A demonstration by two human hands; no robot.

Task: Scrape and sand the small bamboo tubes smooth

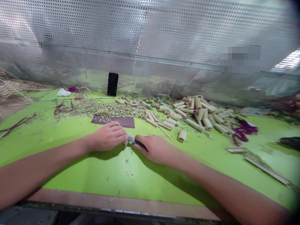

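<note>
My left hand (pixel 108 136) is closed around a short piece of bamboo tube (pixel 125 143), and only its end shows below the fingers. My right hand (pixel 153 147) grips a utility knife (pixel 140 143) with a dark handle. The knife's grey front end points left and meets the bamboo at my left fingertips; whether it cuts in cannot be seen. Just beyond my hands lies a brown rectangular sheet (pixel 126 122), partly under bamboo slivers (pixel 103 108). A single loose bamboo tube (pixel 182 136) stands to the right.
Several cut bamboo tubes (pixel 201 114) are heaped at the back right, beside purple string (pixel 243 129). A phone (pixel 112 84) stands upright before a perforated metal sheet (pixel 140 40). Split bamboo (pixel 267 171) lies at right, thin sticks (pixel 11 87) at far left. The green table (pixel 131 184) has a brown front edge.
</note>
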